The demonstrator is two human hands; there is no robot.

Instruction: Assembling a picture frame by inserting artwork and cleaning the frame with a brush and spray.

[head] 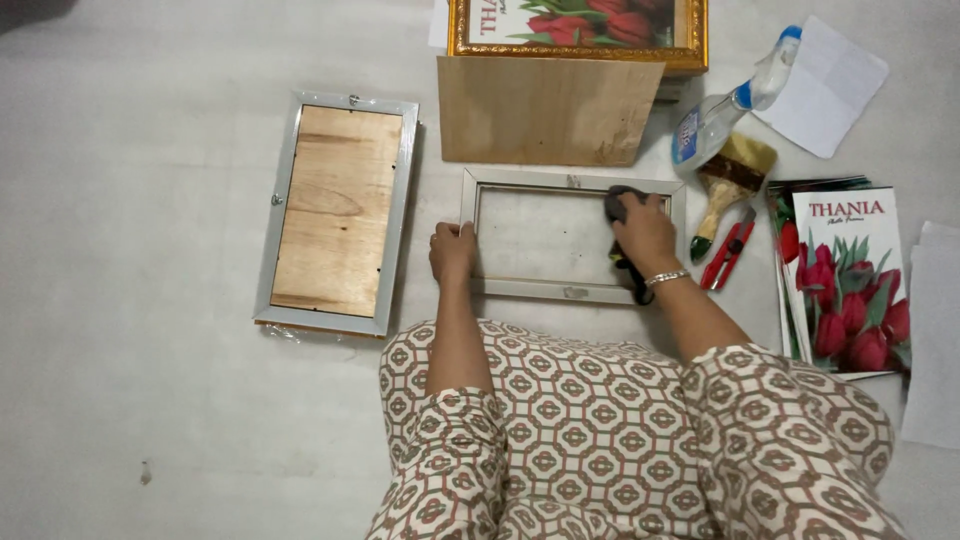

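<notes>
Dark cloth (622, 203) sits bunched under my right hand (645, 235), the fingers curled together and pressing it down on the glass just inside the frame's (572, 292) upper right corner. My left hand (452, 253) lies on the frame's left rail, fingers flat and close together, thumb toward the inside edge, pinning it to the floor. The frame itself lies flat between both hands, directly ahead of my knees.

As I judge it, wiping well means keeping that left hand firm so the frame does not slide, and working the cloth in overlapping passes from the corner under my fingertips toward the left hand, reaching right into the rail edges where dust collects. Light pressure is enough; heavy pushing near the corner could skew the pane.

Beyond the right fingers, just past the rail, lie a brush (728, 185) and red cutters (730, 248), with a spray bottle (722, 108) farther out. Ahead of the fingertips a plywood board (545, 110) touches the frame's top rail. Left of my left hand, another frame (338, 212), backed with wood, lies apart.
</notes>
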